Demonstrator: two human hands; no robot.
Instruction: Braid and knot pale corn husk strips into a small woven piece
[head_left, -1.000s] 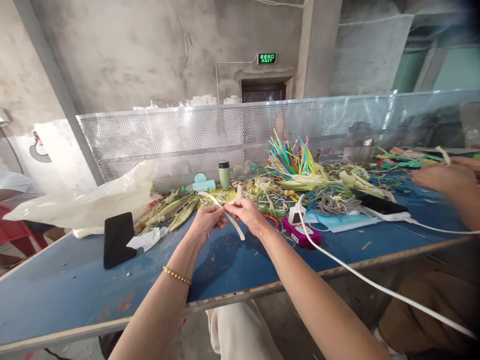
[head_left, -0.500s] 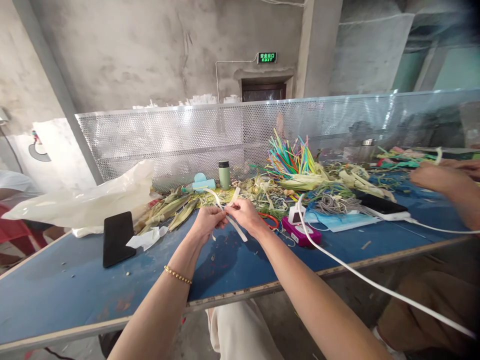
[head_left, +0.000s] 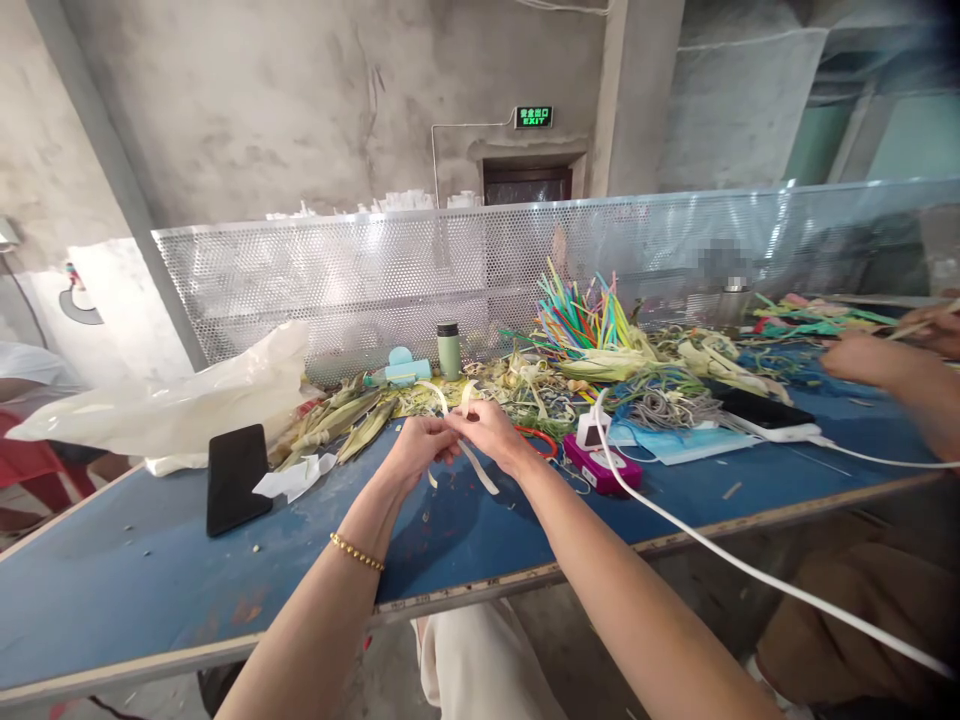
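Observation:
My left hand [head_left: 415, 447] and my right hand [head_left: 487, 432] meet above the blue table [head_left: 135, 580], fingertips pinched together on pale strips [head_left: 480, 468] of husk-like material. One strip hangs down from the pinch toward the table, and short ends stick up behind my fingers. A gold bead bracelet [head_left: 354, 551] circles my left wrist. Just beyond my hands lies a heap of dried corn husks [head_left: 352, 420] and pale scraps.
A black phone [head_left: 238, 477] and a crumpled white scrap [head_left: 294, 476] lie left; a large plastic bag [head_left: 180, 405] behind. Coloured strips [head_left: 581, 315], a green bottle [head_left: 448, 350], a magenta device [head_left: 602, 466] with white cable [head_left: 750, 570]. Another person's hands [head_left: 877, 350] work at right.
My hands have shifted slightly and kept working the strips; the hanging strip end now reaches lower toward the table. The other person's hands at the right have moved farther right.

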